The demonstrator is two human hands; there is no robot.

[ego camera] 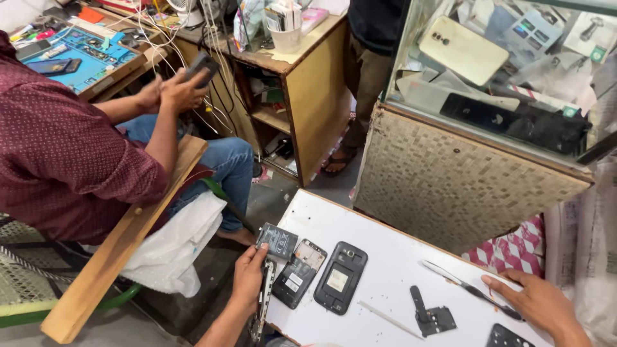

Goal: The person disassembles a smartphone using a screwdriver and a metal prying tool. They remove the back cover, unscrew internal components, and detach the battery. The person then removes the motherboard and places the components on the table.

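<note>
Two hands busy: left hand (249,277) grip pinches thin black phone frame (265,302) at white desk (385,270) edge, right hand (536,301) grip closed on slim metal tweezers (472,290); best kept steady.

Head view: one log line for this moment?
left hand: on battery | right hand: on tweezers | white table: two opened phones

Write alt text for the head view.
On a white table, the left hand touches a phone battery beside two opened phones; the right hand rests on tweezers. Another seated person handles a phone.
</note>
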